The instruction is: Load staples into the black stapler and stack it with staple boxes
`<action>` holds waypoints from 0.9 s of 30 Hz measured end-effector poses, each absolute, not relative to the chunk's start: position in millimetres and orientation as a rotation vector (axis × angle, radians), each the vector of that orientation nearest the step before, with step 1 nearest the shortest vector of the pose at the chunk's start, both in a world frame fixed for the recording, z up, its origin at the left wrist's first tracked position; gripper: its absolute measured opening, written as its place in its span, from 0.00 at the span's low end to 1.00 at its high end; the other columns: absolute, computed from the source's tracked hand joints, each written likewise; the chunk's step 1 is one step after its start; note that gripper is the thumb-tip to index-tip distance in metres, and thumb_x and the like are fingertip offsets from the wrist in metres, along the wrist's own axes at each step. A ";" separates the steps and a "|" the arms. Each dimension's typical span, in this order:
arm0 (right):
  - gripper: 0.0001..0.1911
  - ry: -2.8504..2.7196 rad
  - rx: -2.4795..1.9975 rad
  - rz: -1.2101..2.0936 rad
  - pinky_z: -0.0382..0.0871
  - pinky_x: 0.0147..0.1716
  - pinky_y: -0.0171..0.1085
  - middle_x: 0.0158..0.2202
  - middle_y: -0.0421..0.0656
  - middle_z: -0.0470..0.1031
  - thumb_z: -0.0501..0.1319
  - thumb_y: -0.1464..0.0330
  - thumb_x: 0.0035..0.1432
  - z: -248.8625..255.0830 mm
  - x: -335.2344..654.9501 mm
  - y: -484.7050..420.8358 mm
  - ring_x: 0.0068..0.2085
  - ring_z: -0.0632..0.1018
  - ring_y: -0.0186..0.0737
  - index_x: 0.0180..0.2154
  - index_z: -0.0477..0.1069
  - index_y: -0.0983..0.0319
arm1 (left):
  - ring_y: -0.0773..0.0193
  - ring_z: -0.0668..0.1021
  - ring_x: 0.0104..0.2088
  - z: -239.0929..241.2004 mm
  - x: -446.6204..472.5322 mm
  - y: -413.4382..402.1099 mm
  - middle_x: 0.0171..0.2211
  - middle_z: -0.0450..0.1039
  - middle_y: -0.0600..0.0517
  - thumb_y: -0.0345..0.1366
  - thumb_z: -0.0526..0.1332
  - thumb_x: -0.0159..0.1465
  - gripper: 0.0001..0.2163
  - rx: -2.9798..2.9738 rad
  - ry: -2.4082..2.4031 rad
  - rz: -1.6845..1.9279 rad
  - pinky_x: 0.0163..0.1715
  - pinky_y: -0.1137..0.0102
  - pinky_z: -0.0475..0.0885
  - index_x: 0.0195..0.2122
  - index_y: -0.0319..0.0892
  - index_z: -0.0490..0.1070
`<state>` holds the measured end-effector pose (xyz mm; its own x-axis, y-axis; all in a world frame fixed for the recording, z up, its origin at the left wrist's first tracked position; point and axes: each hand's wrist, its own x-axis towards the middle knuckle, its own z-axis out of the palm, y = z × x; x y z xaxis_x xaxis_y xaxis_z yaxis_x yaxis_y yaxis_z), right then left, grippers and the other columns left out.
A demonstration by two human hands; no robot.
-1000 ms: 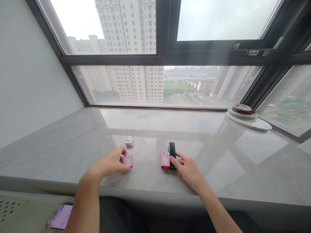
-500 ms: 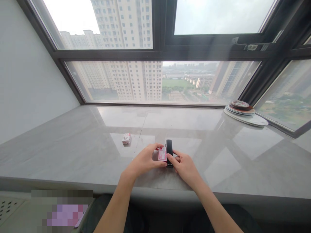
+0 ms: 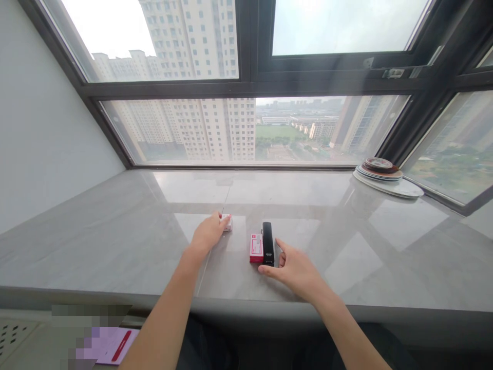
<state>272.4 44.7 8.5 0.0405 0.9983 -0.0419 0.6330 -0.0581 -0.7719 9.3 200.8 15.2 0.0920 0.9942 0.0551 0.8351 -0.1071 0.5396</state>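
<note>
On the grey stone sill lies a black stapler (image 3: 268, 242) with a red-and-white staple box (image 3: 256, 248) tight against its left side. My right hand (image 3: 295, 268) rests just right of the stapler, fingers apart, thumb near the stapler's near end, holding nothing. My left hand (image 3: 209, 234) reaches farther out. Its fingers are closed on a small white-and-red box (image 3: 228, 222), which sticks out past the fingertips and sits on the sill.
A stack of round plates (image 3: 385, 177) sits at the far right corner by the window frame. The sill's front edge (image 3: 246, 303) runs just below my wrists. A purple-and-pink paper (image 3: 111, 345) lies low at the left.
My left hand left the red box beside the stapler and reached out to the small white box, which now sits farther right. My right hand drew back slightly and opened.
</note>
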 end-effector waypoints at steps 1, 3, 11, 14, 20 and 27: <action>0.48 -1.670 -1.752 0.816 0.59 0.26 0.35 0.24 0.35 0.70 0.74 0.49 0.49 10.1 272.0 47.8 0.27 0.72 0.40 0.67 0.65 0.60 | 0.50 0.80 0.40 12.5 27.0 199.1 0.40 0.80 0.42 0.58 0.49 0.71 0.24 2.053 1.724 0.585 0.39 0.64 0.66 0.48 0.43 0.70; 0.41 -1.713 -1.746 0.783 0.58 0.26 0.35 0.25 0.36 0.72 0.74 0.51 0.50 12.6 271.1 52.6 0.27 0.73 0.40 0.62 0.69 0.58 | 0.52 0.80 0.41 10.0 57.5 195.1 0.40 0.81 0.42 0.56 0.50 0.72 0.23 2.128 1.572 0.565 0.39 0.65 0.67 0.50 0.42 0.70; 0.28 -1.822 -1.686 0.694 0.61 0.32 0.35 0.37 0.40 0.81 0.73 0.56 0.52 17.3 268.7 55.7 0.36 0.79 0.45 0.54 0.73 0.55 | 0.59 0.80 0.42 10.9 85.2 168.7 0.45 0.80 0.50 0.47 0.35 0.78 0.25 2.323 1.364 0.460 0.45 0.67 0.71 0.47 0.47 0.72; 0.26 -1.851 -1.649 0.728 0.63 0.33 0.35 0.39 0.40 0.82 0.72 0.58 0.52 20.9 269.9 55.2 0.37 0.80 0.45 0.52 0.73 0.55 | 0.55 0.80 0.47 7.2 91.5 154.9 0.52 0.76 0.46 0.42 0.40 0.78 0.20 2.416 1.427 0.412 0.48 0.65 0.71 0.52 0.46 0.71; 0.15 -1.883 -1.537 0.868 0.67 0.34 0.36 0.39 0.40 0.83 0.67 0.62 0.56 21.3 281.4 55.9 0.36 0.80 0.45 0.46 0.75 0.57 | 0.52 0.79 0.48 3.1 114.7 141.5 0.52 0.73 0.39 0.35 0.41 0.77 0.19 2.524 1.576 0.335 0.49 0.62 0.72 0.56 0.40 0.69; 0.19 -1.890 -1.557 0.922 0.72 0.40 0.41 0.41 0.43 0.83 0.69 0.59 0.53 14.4 343.9 62.8 0.40 0.81 0.51 0.46 0.76 0.59 | 0.48 0.79 0.50 14.1 174.5 141.7 0.51 0.74 0.36 0.34 0.44 0.75 0.20 2.550 1.484 0.252 0.49 0.59 0.73 0.61 0.36 0.68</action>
<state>343.9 62.8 14.4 -0.2046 0.9784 -0.0293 0.6254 0.1077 -0.7729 174.5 141.7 14.1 0.4874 0.8714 0.0551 0.8408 -0.4855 0.2394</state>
